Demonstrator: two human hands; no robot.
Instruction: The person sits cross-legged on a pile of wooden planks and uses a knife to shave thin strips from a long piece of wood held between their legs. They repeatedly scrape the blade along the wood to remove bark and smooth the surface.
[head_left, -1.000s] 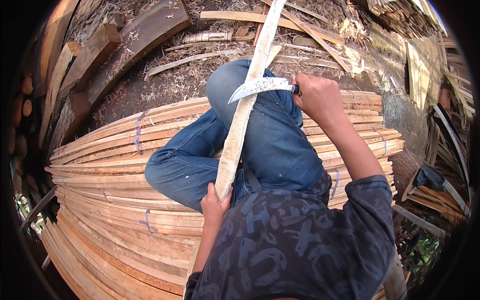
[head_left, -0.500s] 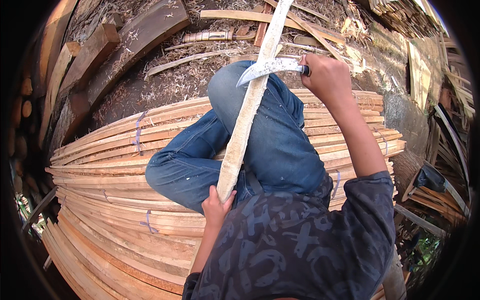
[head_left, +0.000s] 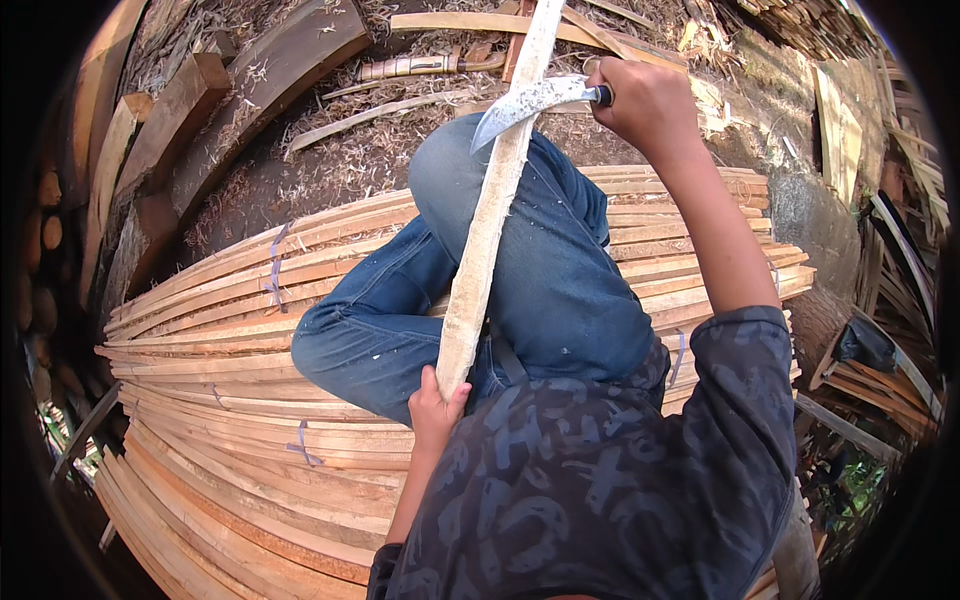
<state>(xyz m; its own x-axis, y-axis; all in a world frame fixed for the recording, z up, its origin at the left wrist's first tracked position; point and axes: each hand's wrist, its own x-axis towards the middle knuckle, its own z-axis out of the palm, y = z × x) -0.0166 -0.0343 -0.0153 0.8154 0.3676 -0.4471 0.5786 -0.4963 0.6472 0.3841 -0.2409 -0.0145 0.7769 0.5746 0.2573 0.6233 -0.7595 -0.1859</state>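
Note:
My left hand (head_left: 437, 408) grips the near end of a long, pale wooden strip (head_left: 473, 272), close to my waist. The strip slants away over my raised knee, its edges rough and splintery. In my right hand (head_left: 648, 108) is a curved knife (head_left: 528, 103), the fingers wrapped round its handle, which is mostly hidden. Its broad, whitish-specked blade lies across the strip just beyond the knee, with the hooked tip pointing left.
Bundles of wooden strips (head_left: 250, 360), tied with purple bands, lie beneath and around my legs. Thick dark beams (head_left: 265, 95) stand at the far left. Shavings and loose slats cover the ground ahead, beside a sheathed blade (head_left: 410, 67). More wood scraps (head_left: 885, 385) are piled at the right.
The knife has moved a little farther away along the strip, from over the knee to just past it. The strip's far end has shifted slightly left. My left hand keeps its hold.

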